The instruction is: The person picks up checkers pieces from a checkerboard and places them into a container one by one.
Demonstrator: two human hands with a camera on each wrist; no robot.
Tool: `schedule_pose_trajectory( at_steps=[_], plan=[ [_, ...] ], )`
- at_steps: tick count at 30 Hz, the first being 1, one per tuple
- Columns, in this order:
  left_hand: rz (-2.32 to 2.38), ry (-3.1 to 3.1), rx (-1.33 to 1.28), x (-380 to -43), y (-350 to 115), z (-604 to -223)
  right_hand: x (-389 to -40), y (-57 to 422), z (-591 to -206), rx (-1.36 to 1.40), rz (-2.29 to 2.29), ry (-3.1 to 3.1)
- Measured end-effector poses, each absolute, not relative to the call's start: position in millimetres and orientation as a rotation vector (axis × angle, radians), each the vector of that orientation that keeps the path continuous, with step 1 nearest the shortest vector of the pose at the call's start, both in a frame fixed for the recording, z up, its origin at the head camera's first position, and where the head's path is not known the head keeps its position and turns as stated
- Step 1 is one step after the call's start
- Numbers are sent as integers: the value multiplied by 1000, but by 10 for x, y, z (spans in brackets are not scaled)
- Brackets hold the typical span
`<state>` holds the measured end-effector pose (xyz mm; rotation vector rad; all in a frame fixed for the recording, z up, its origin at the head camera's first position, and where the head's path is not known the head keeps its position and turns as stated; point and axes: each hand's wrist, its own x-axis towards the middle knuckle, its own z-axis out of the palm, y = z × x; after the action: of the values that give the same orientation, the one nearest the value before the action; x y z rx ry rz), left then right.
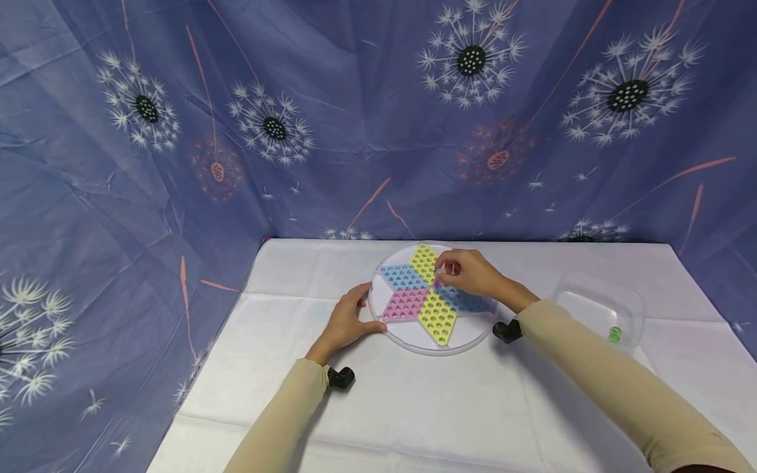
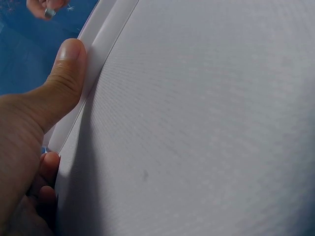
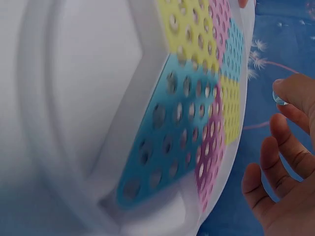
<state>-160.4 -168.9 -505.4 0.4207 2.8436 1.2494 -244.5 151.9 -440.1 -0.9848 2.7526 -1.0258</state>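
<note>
A round white Chinese checkers board (image 1: 404,303) with a yellow, blue and pink star full of holes lies on the table. My left hand (image 1: 347,320) holds its left rim, thumb along the edge and the other fingers bent beside it; the thumb (image 2: 69,64) shows close up in the left wrist view. Over the far right part of the star is my right hand (image 1: 470,272). Between its thumb and index finger it pinches a small, clear bluish marble (image 3: 279,99); its other fingers are loosely bent. In the head view that hand covers part of the star.
To the right, behind the right forearm, stands a clear plastic box (image 1: 597,299) with green marbles (image 1: 615,334) in its near corner. A white cloth (image 1: 449,407) covers the table. A blue dandelion-print curtain (image 1: 367,118) hangs behind and to the left.
</note>
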Motion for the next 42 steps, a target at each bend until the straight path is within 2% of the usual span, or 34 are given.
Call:
schedule_pose_trajectory(
  at_steps=[25,42],
  plan=[
    [1261,2856,469,-1585,-1674,-5046,-2201,2503,-4258,-860,-975,2974],
    [1249,2841,433,-1579,-1673,-5053,-1805,3150,-4218,-773,-1028,3136]
  ],
)
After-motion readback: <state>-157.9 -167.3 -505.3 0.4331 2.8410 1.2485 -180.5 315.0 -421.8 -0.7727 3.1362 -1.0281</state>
